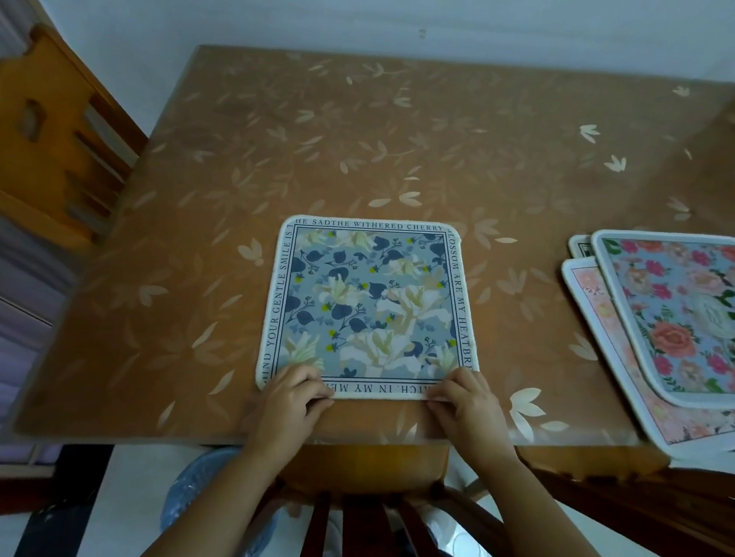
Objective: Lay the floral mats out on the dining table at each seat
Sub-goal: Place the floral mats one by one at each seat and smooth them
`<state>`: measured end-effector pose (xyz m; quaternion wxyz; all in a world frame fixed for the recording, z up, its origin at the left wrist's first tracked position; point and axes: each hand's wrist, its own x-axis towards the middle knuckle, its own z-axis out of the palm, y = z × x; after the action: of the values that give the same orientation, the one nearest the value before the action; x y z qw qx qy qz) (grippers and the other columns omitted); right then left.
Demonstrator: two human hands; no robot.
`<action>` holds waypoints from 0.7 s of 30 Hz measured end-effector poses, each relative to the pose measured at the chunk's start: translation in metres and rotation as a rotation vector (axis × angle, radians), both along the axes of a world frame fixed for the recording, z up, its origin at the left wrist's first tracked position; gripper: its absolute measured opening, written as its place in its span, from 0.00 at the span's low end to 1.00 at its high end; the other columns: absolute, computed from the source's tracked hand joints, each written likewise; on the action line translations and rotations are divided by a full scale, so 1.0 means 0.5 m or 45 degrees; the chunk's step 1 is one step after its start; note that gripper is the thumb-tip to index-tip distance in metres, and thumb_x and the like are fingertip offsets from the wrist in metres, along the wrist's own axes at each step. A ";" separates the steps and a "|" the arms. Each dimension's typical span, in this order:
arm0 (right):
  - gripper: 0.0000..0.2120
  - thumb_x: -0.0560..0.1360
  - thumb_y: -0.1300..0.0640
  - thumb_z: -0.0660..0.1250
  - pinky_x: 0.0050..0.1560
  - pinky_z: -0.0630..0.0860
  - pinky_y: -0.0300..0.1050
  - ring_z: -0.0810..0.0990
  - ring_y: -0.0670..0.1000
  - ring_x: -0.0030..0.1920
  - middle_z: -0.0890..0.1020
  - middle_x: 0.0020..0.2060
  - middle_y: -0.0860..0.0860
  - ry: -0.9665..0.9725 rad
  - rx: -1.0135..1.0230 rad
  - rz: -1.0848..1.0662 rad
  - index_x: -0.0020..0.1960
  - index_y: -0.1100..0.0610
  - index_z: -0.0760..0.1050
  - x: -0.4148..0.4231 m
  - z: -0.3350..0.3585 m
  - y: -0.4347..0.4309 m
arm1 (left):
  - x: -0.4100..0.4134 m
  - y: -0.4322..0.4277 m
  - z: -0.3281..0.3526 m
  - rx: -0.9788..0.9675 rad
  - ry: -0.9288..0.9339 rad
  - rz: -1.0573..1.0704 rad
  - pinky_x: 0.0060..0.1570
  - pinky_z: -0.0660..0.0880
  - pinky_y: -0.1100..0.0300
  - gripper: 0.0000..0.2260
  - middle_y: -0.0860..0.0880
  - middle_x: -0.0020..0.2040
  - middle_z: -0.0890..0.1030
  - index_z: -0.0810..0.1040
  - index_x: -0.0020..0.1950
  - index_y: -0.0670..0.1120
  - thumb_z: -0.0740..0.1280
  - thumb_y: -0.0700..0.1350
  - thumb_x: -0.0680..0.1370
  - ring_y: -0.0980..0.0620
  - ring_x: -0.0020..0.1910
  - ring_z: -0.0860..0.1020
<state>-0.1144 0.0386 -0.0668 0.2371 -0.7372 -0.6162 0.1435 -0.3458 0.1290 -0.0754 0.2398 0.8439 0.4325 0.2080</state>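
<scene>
A square blue floral mat (367,305) with a white lettered border lies flat on the brown dining table (325,139), near the front edge. My left hand (294,394) pinches its near left corner. My right hand (465,404) pinches its near right corner. A stack of floral mats (684,326) sits at the table's right side, topped by one with pink and red flowers on blue; a pale pink mat (619,347) shows beneath it.
A wooden chair (51,144) stands at the table's left side. Another chair back (360,524) is right below me at the front edge. A blue stool (196,495) is under the table. A wall runs behind the table.
</scene>
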 end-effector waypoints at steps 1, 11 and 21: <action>0.05 0.66 0.65 0.74 0.34 0.77 0.59 0.76 0.58 0.42 0.79 0.39 0.57 -0.006 -0.010 -0.004 0.39 0.60 0.79 0.000 0.000 0.001 | 0.001 0.000 0.003 -0.009 0.008 0.004 0.42 0.70 0.58 0.08 0.45 0.37 0.79 0.81 0.36 0.40 0.77 0.34 0.62 0.46 0.40 0.77; 0.05 0.68 0.63 0.72 0.38 0.69 0.47 0.75 0.56 0.42 0.78 0.39 0.54 0.014 -0.042 -0.046 0.38 0.58 0.76 -0.003 -0.006 0.002 | 0.010 -0.003 0.012 -0.072 -0.006 0.041 0.39 0.70 0.56 0.06 0.44 0.36 0.79 0.80 0.35 0.40 0.76 0.33 0.64 0.46 0.39 0.76; 0.06 0.67 0.65 0.73 0.38 0.65 0.46 0.75 0.56 0.42 0.78 0.39 0.54 0.008 -0.059 -0.058 0.37 0.58 0.76 -0.003 -0.011 -0.004 | 0.012 -0.010 0.003 -0.132 -0.018 0.076 0.38 0.72 0.58 0.06 0.46 0.37 0.78 0.79 0.35 0.40 0.75 0.37 0.66 0.50 0.37 0.76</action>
<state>-0.1159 0.0368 -0.0724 0.2253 -0.7559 -0.5950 0.1546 -0.3396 0.1239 -0.0739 0.2799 0.8157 0.4658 0.1983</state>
